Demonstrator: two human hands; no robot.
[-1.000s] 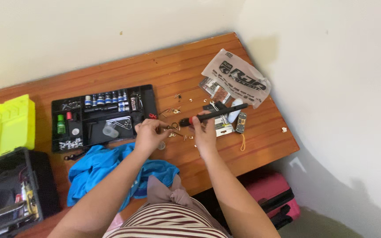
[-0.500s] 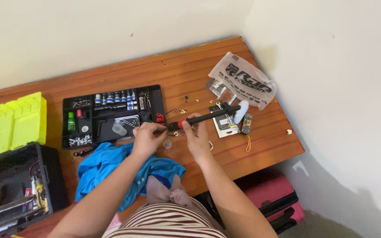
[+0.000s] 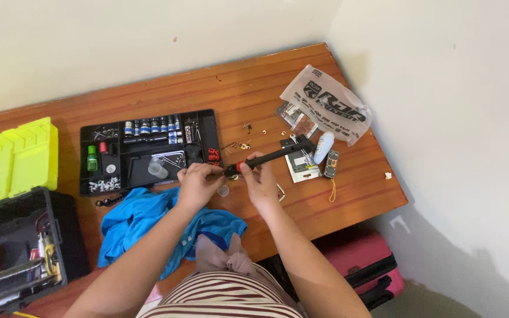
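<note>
My right hand [image 3: 259, 184] grips a long black tool [image 3: 275, 155] with a red band near its handle end; the tool slants up to the right over the wooden table [image 3: 254, 94]. My left hand [image 3: 197, 182] is closed at the tool's near tip, fingers pinched on it. Both hands meet just in front of a black parts tray [image 3: 204, 121] that holds sockets, a green bottle and small screws. A small clear cap [image 3: 223, 190] lies on the table under my hands.
A blue cloth [image 3: 148, 221] lies at the near table edge. A yellow-lidded toolbox [image 3: 13, 156] stands open at the left. A printed plastic bag [image 3: 331, 106], a white tube, a small remote and loose brass bits sit to the right. A pink suitcase [image 3: 366, 277] stands below.
The view has shifted, so the table appears lower and further right. My hands stay joined on the black tool, and my left fingers have closed in at its tip.
</note>
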